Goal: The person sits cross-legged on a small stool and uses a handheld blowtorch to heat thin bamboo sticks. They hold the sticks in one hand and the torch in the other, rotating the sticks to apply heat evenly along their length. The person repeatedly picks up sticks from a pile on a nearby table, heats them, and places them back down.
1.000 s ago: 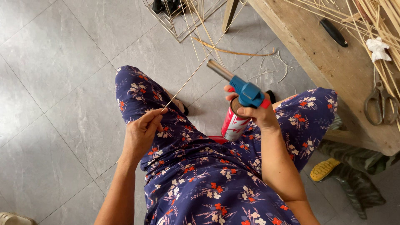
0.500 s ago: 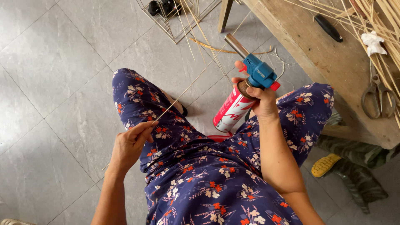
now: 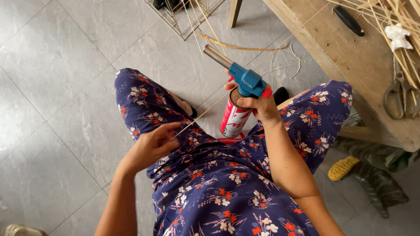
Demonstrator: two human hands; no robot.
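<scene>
My right hand (image 3: 258,105) grips a gas torch (image 3: 242,95), a red and white can with a blue head and a metal nozzle that points up and to the left. My left hand (image 3: 151,146) pinches the near end of a thin bamboo strip (image 3: 218,102) over my left thigh. The strip runs up and right past the torch towards the wooden bench (image 3: 350,65). I sit in dark blue clothes with a flower print (image 3: 218,188).
On the bench lie scissors (image 3: 400,94), a black-handled tool (image 3: 348,19), a white rag (image 3: 399,36) and several bamboo strips (image 3: 385,11). A wire rack (image 3: 181,17) stands on the grey tile floor ahead. A yellow shoe (image 3: 343,168) lies under the bench.
My right hand has lifted the torch off my lap and held it higher, with the nozzle tilted up to the left. My left hand keeps hold of the strip.
</scene>
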